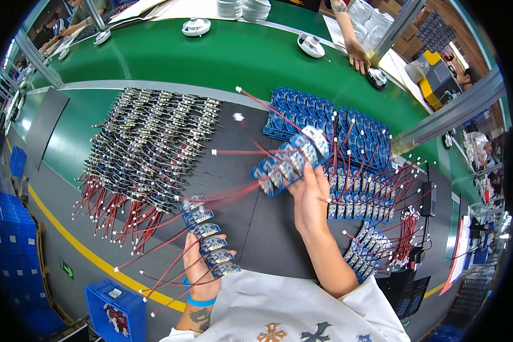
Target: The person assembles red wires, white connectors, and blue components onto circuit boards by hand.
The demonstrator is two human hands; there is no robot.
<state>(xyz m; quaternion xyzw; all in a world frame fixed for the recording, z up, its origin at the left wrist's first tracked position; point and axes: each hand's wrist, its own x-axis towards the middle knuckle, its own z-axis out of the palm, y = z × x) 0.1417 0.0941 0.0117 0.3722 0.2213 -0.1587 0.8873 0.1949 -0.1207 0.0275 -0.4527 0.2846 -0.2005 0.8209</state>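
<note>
My left hand point(198, 259) is closed on a strip of circuit boards point(209, 229), small blue segments in a curved row. Red wires with white plugs trail from it to the left. My right hand point(310, 199) grips a blue circuit board panel point(290, 162) by its near right side, over the middle of the dark mat point(225, 137). That panel is blurred, and red wires reach left from it. Part of my right fingers is hidden beneath it. Above the mat's far part shows a small white connector point(238, 117).
Dense rows of boards point(154, 142) with red wires cover the left. Blue panels point(302, 111) and wired boards point(359, 194) fill the right. Behind runs a green conveyor point(154, 54) with white round housings point(196, 27). Another person's hand point(357, 55) reaches over it near a metal post point(450, 122).
</note>
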